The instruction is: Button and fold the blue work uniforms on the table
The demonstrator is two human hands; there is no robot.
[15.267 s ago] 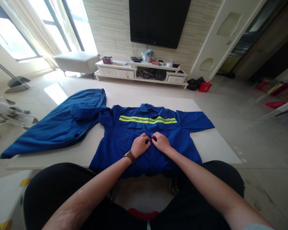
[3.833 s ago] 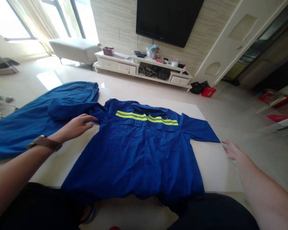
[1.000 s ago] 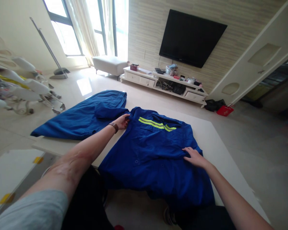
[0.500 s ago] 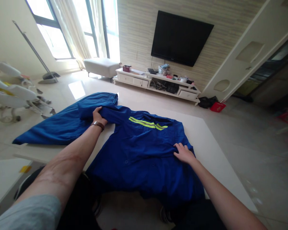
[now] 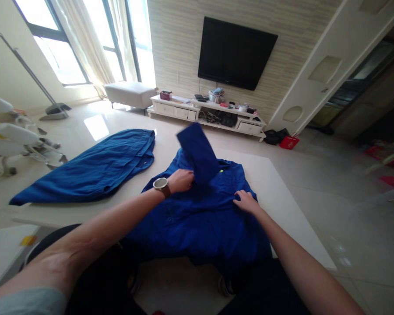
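A dark blue work jacket (image 5: 197,223) lies spread on a white table (image 5: 282,205), its lower edge hanging over the near side. My left hand (image 5: 181,180), with a watch at the wrist, is closed on the jacket's sleeve (image 5: 199,151). The sleeve is raised and folded inward over the chest, blurred at its end. It covers nearly all of the yellow reflective stripe. My right hand (image 5: 246,202) rests flat on the jacket's right side, fingers apart. Left of the jacket lies another blue garment (image 5: 88,170), flat, its kind unclear.
A low white TV cabinet (image 5: 174,109) with clutter on it stands by the far wall under a television (image 5: 236,52). A grey bench (image 5: 131,94) is near the window. A dustpan (image 5: 55,111) and white wheeled equipment (image 5: 9,140) stand at left. A red bag (image 5: 289,141) sits at right.
My left hand has lifted the sleeve off the other blue garment and swung it rightward over the jacket's chest. The stripe is now mostly covered. My right hand has stayed on the jacket.
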